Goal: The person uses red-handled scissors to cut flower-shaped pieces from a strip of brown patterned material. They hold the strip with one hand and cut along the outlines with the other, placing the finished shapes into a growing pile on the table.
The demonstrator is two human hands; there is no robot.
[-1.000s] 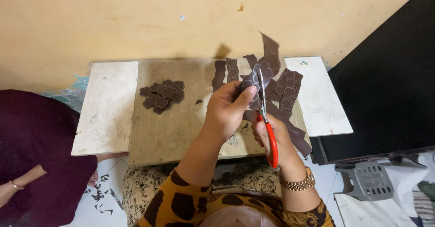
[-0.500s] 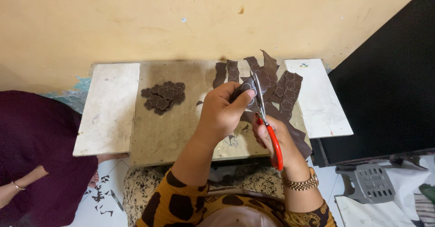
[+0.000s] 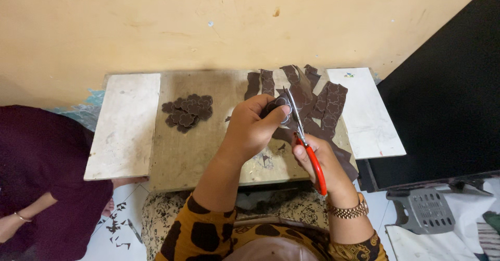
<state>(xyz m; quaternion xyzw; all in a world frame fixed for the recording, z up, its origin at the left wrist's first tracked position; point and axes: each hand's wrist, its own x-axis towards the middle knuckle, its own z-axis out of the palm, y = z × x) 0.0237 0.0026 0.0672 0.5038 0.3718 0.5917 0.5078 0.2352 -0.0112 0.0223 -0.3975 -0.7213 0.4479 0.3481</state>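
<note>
Brown, thin sheet material is being cut into small scalloped shapes at a low wooden counter (image 3: 208, 151). The left hand (image 3: 252, 131) pinches a small dark brown scalloped piece (image 3: 276, 106) in a closed grip above the board, while the right hand (image 3: 323, 162) is closed around the red handles of a pair of scissors (image 3: 304, 146), whose blades meet the piece's edge. This looks like the trimming step; following the outline would call for turning the piece slightly between snips. A heap of finished brown flower-shaped cut-outs (image 3: 187, 112) lies well to the left, uncut brown patterned strips (image 3: 323, 105) just beyond the hands.
</note>
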